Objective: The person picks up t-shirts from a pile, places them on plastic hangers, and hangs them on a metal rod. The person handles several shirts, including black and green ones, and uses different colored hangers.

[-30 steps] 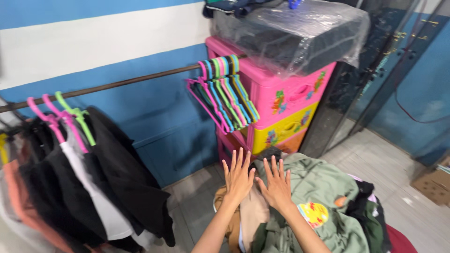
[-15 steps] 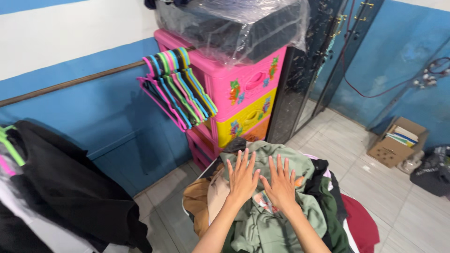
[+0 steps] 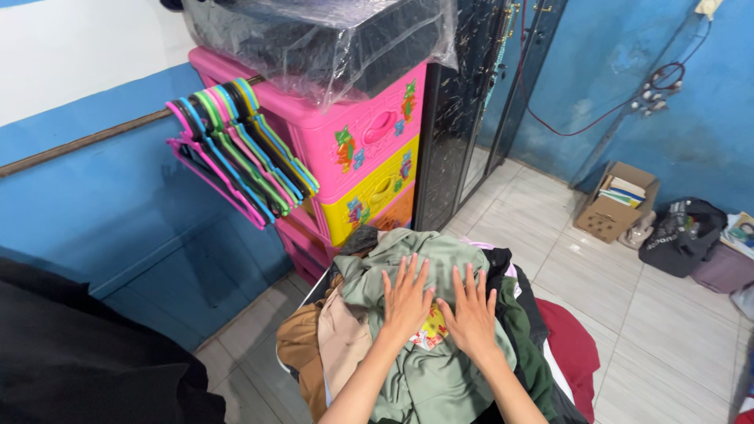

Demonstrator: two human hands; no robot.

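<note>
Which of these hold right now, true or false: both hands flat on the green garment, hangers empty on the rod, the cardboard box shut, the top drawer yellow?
1. Both the left hand and right hand lie flat, fingers spread, on the green garment. True.
2. The coloured hangers on the rod carry no clothes. True.
3. The cardboard box is shut. False: it stands open with things inside.
4. The top drawer is yellow. False: it is pink; the yellow one sits below.

Both bare forearms reach forward from the bottom edge, side by side. The left hand (image 3: 406, 298) and right hand (image 3: 471, 311) lie palm down, flat, fingers (image 3: 408, 272) spread and pointing away, thumbs nearly touching.
</note>
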